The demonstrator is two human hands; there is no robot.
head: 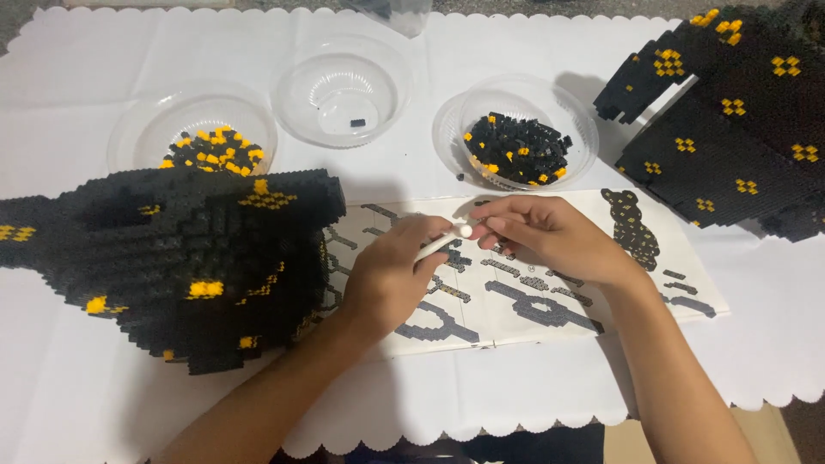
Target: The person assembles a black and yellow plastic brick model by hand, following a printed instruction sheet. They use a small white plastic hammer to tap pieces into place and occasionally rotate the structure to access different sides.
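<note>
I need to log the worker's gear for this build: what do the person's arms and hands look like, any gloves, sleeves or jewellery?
Both the left hand and the right hand are bare, with no gloves. No ring, watch or wristband shows. Both forearms are uncovered as far as the bottom edge of the picture, so no sleeve is in view. Fingernails look short and unpainted.

The large black-and-yellow brick model (pixel 185 266) is studded plastic with a dull sheen. The three clear round plastic bowls (pixel 342 90) are glossy and smooth. The white scallop-edged cover (pixel 516 395) on the desk appears matt. The printed instruction sheet (pixel 533 296) is matt paper. The thin white stick (pixel 443 242) appears to be smooth plastic.
</note>
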